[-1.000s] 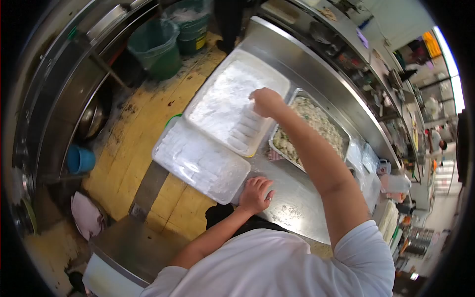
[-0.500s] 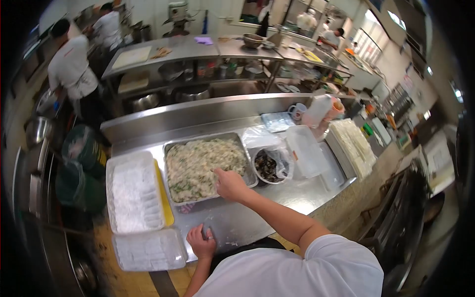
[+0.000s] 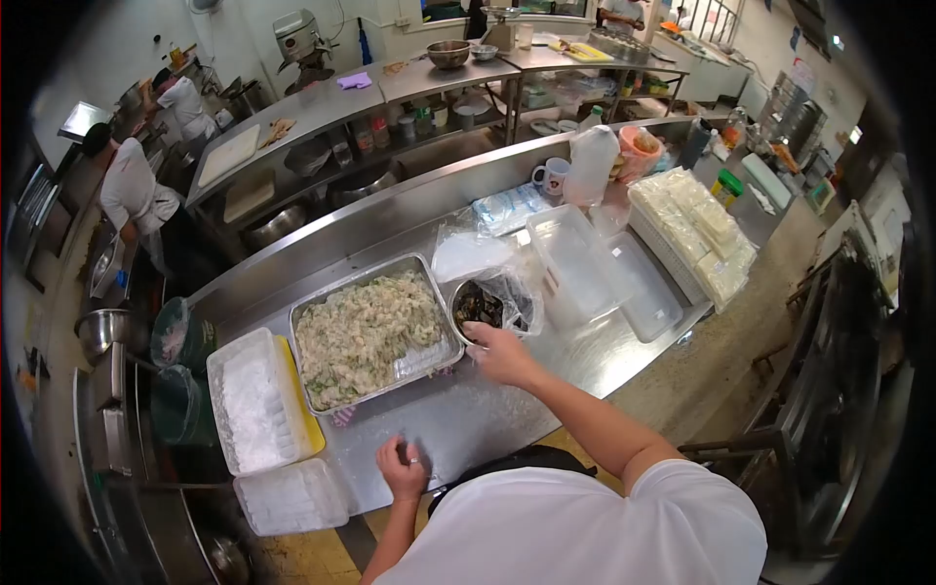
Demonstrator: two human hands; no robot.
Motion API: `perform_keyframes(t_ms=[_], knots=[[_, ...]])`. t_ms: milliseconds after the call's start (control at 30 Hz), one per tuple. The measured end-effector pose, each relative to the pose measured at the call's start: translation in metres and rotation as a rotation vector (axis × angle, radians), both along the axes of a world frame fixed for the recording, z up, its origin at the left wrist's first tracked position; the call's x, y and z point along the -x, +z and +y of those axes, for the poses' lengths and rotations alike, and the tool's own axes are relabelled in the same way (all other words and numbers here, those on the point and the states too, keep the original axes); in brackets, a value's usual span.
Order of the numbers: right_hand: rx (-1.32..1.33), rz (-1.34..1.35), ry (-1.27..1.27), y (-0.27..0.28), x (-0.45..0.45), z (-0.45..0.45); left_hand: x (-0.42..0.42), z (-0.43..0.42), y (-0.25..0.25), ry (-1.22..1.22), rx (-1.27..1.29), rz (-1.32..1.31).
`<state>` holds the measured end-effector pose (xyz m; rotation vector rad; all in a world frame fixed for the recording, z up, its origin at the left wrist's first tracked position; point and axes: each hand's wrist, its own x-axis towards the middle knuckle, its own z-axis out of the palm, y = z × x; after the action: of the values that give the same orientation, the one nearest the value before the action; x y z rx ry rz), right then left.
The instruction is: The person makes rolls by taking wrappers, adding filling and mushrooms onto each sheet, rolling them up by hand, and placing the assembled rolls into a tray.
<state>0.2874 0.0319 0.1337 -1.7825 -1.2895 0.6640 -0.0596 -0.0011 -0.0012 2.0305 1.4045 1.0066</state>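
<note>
My right hand [image 3: 501, 353] is at the near rim of a round bowl [image 3: 478, 304] of dark pieces lined with a clear bag. Its fingers are bent together, and what they hold, if anything, is too small to make out. My left hand [image 3: 403, 469] rests near the steel table's front edge, fingers curled and apart, holding nothing. Between them and the table's back stands a metal tray [image 3: 436, 370] of pale, green-flecked mixture. Left of it lies a white powdered tray [image 3: 255, 400] with a row of shaped pieces along its right side, above a second powdered container [image 3: 292, 495].
Clear plastic containers [image 3: 575, 258] and a stack of wrapped packs [image 3: 697, 229] stand on the right. A mug [image 3: 552, 176] and a jug [image 3: 591, 166] are at the back. Green bins [image 3: 175, 405] stand left. Two people [image 3: 139, 185] work at the far left, another at the back.
My right hand has moved from the powdered tray, over the mixture tray, to the round bowl. The view has swung right. My left hand stays near the table's front edge.
</note>
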Motion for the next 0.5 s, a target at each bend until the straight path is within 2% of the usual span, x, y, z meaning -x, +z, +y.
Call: perform_keyframes(t_ms=[67, 167, 267, 400, 500], knots=[[0.008, 0.14, -0.081, -0.003, -0.023, -0.014, -0.027, -0.01, 0.0, -0.007, 0.0, 0.0], [-0.01, 0.122, -0.179, 0.009, -0.058, -0.026, -0.058, -0.025, -0.004, -0.014, -0.031, 0.045], [0.001, 0.169, -0.162, -0.005, -0.099, -0.014, -0.075, -0.034, -0.001, -0.026, -0.108, 0.121], [-0.027, 0.003, -0.077, 0.03, -0.12, 0.028, -0.082, -0.038, -0.006, 0.01, -0.139, 0.212], [-0.234, -0.199, 0.082, 0.018, -0.131, 0.08, -0.087, -0.039, 0.002, 0.038, -0.13, 0.257]])
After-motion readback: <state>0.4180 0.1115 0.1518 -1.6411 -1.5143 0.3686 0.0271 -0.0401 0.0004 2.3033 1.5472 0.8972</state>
